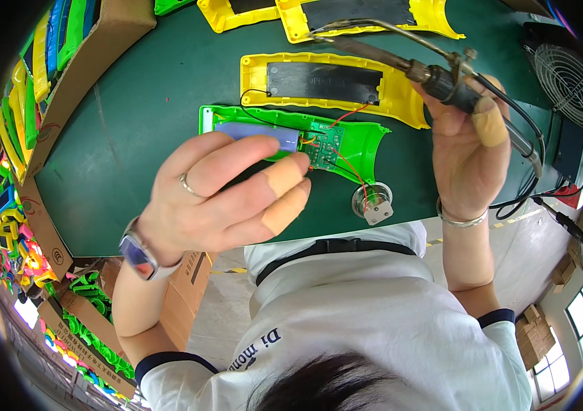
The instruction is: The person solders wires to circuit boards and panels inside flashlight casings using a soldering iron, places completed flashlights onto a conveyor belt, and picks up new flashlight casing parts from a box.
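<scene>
A soldering iron [435,83] with a solder-feed tube clamped along it is held in my right hand [468,147], its tip pointing left above the yellow shells. My left hand [216,188] has its fingers bent around a blue battery pack [287,140] lying in a green plastic shell [367,144]. Right beside the fingertips, a small green circuit board [326,142] sits in that shell. Thin wires run from it to a round metal part [372,203] at the table's near edge, and to a black panel [319,81] in the yellow shell [404,103] behind.
More yellow shells [295,29] lie at the table's far side. A cardboard box [110,48] holding coloured shells borders the green table [147,103] on the left. To the right stands a fan with a wire guard [569,79], and black cables [528,188] hang nearby.
</scene>
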Available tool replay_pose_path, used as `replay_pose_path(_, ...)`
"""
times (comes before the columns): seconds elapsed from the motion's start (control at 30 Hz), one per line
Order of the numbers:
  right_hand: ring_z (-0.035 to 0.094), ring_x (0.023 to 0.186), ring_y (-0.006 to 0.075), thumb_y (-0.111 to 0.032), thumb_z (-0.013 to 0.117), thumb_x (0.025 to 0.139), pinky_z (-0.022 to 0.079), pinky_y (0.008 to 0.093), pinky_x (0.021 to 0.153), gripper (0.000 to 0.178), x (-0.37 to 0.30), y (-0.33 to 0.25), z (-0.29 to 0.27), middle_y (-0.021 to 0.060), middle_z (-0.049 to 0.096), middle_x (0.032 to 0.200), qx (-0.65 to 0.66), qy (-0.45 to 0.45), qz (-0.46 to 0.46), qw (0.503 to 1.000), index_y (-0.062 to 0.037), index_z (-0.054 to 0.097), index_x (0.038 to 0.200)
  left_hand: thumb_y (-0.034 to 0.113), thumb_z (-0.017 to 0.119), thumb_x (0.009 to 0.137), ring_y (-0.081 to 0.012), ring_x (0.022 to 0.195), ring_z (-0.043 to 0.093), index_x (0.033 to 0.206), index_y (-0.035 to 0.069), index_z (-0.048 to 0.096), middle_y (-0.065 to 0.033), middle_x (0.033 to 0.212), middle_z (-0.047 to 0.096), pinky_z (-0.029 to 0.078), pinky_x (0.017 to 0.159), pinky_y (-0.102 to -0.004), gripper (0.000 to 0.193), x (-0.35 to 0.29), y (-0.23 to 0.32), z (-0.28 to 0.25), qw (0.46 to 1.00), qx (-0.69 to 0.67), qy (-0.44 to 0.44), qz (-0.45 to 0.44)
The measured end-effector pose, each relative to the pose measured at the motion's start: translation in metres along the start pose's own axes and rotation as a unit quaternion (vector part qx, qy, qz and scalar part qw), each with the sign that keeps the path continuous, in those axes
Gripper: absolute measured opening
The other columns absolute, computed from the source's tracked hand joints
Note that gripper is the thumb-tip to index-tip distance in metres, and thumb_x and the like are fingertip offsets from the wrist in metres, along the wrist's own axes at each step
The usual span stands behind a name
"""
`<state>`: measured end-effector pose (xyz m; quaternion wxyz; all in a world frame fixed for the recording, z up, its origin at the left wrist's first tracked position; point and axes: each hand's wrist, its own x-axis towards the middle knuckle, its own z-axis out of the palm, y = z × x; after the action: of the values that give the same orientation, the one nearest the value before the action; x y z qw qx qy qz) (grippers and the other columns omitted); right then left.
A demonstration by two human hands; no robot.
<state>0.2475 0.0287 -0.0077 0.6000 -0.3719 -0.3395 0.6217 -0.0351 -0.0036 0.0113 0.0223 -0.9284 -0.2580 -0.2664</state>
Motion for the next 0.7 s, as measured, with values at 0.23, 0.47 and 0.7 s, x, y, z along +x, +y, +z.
replay_pose_path(0.23, 0.058, 0.073, 0.0159, -0.019, 0.06, 0.097, 0.048, 0.0268, 0.066, 0.033, -0.037, -0.019, -0.018, 0.0105, 0.063, 0.105, -0.028, 0.04, -0.055, 0.997, 0.0019, 0.053, 0.122, 0.004, 0.08, 0.065, -0.023, 0.087, 0.061, 0.093, 0.011, 0.069, -0.0017, 0.103, 0.07, 0.051, 0.071, -0.0327, 0.031, 0.01, 0.012, 0.018, 0.971, -0.147, 0.038, -0.184)
replay_pose_path(0.47, 0.058, 0.065, 0.0147, -0.028, 0.07, 0.091, 0.047, 0.0245, 0.064, 0.041, -0.075, -0.025, -0.014, 0.0099, 0.061, 0.093, -0.089, 0.071, 0.018, 0.993, 0.0005, 0.051, 0.114, -0.002, 0.077, 0.073, -0.0251, 0.091, 0.055, 0.092, 0.007, 0.067, -0.0065, 0.093, 0.058, 0.047, 0.078, -0.0339, 0.023, 0.025, 0.034, 0.005, 0.94, -0.13, -0.028, -0.313)
replay_pose_path(0.7, 0.062, 0.066, 0.0159, -0.018, 0.076, 0.086, 0.051, 0.0274, 0.06, 0.038, -0.082, -0.022, 0.0, 0.0091, 0.06, 0.093, -0.091, 0.067, 0.062, 0.992, -0.0013, 0.049, 0.108, -0.004, 0.073, 0.069, -0.0291, 0.095, 0.056, 0.085, 0.003, 0.061, -0.0111, 0.104, 0.055, 0.047, 0.082, -0.0375, 0.021, 0.044, 0.041, 0.0, 0.908, -0.103, -0.059, -0.402)
